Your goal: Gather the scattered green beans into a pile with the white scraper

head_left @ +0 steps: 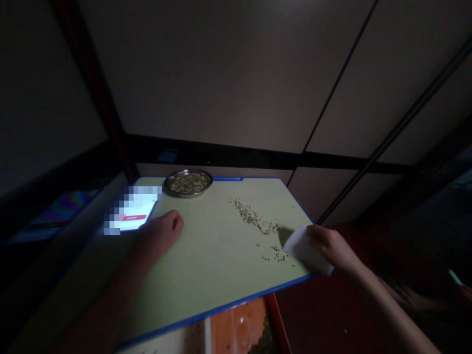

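Note:
My right hand (330, 246) grips a white sheet, perhaps paper or card (304, 250), at the right edge of the pale board (206, 265). The sheet's lower corner hangs past the blue rim. Just left of it, small dark seeds or grains (250, 216) lie in a loose diagonal band, with a few scattered nearer the front. My left hand (167, 228) rests on the board's left side, its fingers curled into a fist, and no object shows in it. A round metal plate (189, 191) at the back left carries more of the same kind of grains.
A lit phone or tablet screen (134, 216), partly blurred out, lies beside my left wrist. Below the board's front edge is an orange tray (239, 324) with dark green matter at its right. A panelled wall (221, 88) rises behind. Dark red floor (324, 314) shows at the right.

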`<move>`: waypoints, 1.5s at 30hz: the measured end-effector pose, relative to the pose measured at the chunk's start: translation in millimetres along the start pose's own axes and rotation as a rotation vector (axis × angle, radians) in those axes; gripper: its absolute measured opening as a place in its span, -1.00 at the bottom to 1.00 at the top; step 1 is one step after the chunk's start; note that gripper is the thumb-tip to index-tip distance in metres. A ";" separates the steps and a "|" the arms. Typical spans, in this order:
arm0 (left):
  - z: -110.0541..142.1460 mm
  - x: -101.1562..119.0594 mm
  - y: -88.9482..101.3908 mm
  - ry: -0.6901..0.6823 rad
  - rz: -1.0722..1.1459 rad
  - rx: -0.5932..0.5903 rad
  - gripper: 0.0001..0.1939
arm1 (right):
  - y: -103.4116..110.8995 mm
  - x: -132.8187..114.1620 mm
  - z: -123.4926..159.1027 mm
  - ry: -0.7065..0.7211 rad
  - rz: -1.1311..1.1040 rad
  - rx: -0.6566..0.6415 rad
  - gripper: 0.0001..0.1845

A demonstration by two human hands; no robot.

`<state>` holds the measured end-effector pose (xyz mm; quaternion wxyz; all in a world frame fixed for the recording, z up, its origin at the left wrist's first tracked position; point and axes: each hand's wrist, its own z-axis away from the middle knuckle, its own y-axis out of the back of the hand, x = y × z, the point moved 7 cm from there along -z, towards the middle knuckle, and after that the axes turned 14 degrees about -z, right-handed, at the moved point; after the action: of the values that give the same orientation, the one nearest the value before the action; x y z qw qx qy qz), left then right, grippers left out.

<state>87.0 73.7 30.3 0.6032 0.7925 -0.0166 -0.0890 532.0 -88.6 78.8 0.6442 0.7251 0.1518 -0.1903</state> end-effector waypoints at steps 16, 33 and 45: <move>2.8 -2.3 1.9 0.016 -0.018 -0.054 -0.61 | -14.6 -36.9 -25.2 0.052 0.111 -0.011 -0.63; 1.3 -2.6 1.8 0.013 -0.047 -0.049 -0.63 | -6.9 -27.3 -18.8 -0.013 0.087 0.021 -0.68; 1.1 -2.4 -1.0 0.033 -0.034 -0.043 -0.64 | -39.7 -66.0 -16.7 0.062 0.099 0.030 -0.70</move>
<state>84.4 73.2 29.3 0.6185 0.7809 0.0088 -0.0864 456.7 -65.5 76.8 0.6367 0.7470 0.1326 -0.1378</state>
